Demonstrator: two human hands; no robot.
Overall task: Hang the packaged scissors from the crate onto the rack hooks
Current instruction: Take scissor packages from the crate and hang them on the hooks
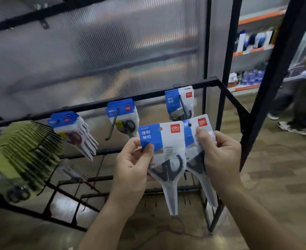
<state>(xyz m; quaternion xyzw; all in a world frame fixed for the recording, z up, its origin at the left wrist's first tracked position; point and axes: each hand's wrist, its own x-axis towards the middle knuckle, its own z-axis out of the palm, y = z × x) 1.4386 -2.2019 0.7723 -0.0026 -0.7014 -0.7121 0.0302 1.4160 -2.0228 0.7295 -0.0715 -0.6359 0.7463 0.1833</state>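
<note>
- Blue-headed packs hang tips down: left hand [130,165] pinches the left pack [163,141], right hand [220,156] pinches the right pack [201,126].
- That right pack's hole sits at the rightmost hook [183,107] tip.

The left scissors pack [166,139] bears a red square reading "deli" at its top right, with white characters 锋利剪切 on its blue band; the right scissors pack [202,123], just beside it, repeats "deli" — finer print is unreadable.

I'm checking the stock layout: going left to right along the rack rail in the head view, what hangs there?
Green packs → blue packs with reddish scissors → blue packs on the middle hook → blue packs on the right hook.
</note>
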